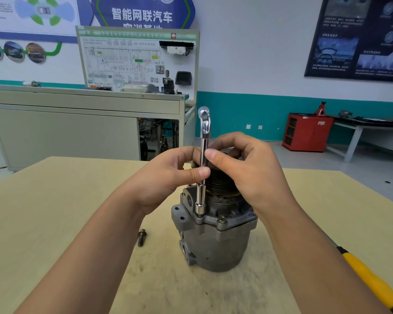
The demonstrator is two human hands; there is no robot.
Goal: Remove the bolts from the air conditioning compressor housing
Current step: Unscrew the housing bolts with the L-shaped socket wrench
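A grey metal compressor housing (216,243) stands upright on the wooden table (55,200), its pulley end up. A chrome socket wrench (202,177) stands vertically with its socket on a bolt at the housing's flange, front left. My left hand (168,177) pinches the wrench shaft from the left. My right hand (245,168) holds the shaft from the right, thumb against it, and hides much of the pulley. Another bolt (222,220) sits in the flange to the right of the socket. A loose bolt (141,237) lies on the table left of the housing.
A tool with a yellow handle (370,279) lies on the table at the lower right, partly under my right forearm. Beyond the table stand a grey training bench (77,123), a red cabinet (306,132) and a side table (372,130).
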